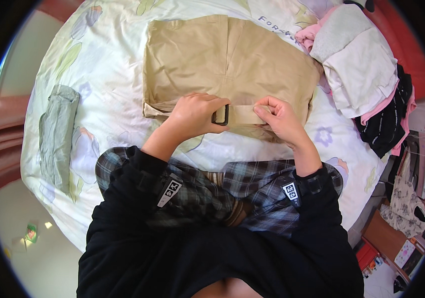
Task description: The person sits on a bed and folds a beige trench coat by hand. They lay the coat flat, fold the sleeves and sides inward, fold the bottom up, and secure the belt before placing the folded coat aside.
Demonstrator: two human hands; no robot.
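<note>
A tan pair of trousers or shorts (186, 63) lies spread on the bed, its waist edge towards me. My left hand (197, 113) grips the black belt buckle (227, 114) between thumb and fingers, over the waist. A pale beige fabric belt (244, 114) runs rightwards from the buckle. My right hand (281, 117) pinches this belt between thumb and forefinger near the right part of the waist. The parts of the garment under both hands are hidden.
The bed has a white flowered sheet (112, 74). A folded grey-green garment (59, 138) lies at the left. At the upper right is a pile of clothes with a light grey and white garment (358, 63) over pink and black ones. My crossed legs in plaid trousers (264, 182) are below.
</note>
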